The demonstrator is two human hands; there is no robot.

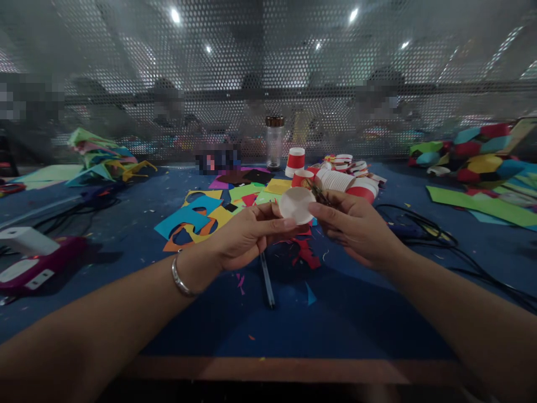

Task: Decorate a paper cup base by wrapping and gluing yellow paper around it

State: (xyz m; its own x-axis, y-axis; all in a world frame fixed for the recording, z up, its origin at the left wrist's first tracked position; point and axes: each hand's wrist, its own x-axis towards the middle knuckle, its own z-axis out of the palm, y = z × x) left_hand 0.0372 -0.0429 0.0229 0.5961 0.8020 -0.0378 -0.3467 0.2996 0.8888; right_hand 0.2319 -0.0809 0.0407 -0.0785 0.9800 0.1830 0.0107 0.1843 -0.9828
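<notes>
Over the middle of the table, my left hand pinches a round white paper piece by its lower left edge. I cannot tell whether it is a flat disc or the end of a cut paper cup. My right hand is closed around what looks like scissors, their dark metal partly hidden by the fingers. The right thumb reaches the white piece's right edge. Just behind the hands stand and lie red-and-white paper cups. Under them, a pen and red paper scraps lie on the blue tabletop.
Cut coloured paper sheets spread left of centre. A clear bottle stands by the perforated metal screen. At left sits a purple power strip with a white plug; black cables run at right, near coloured paper balls.
</notes>
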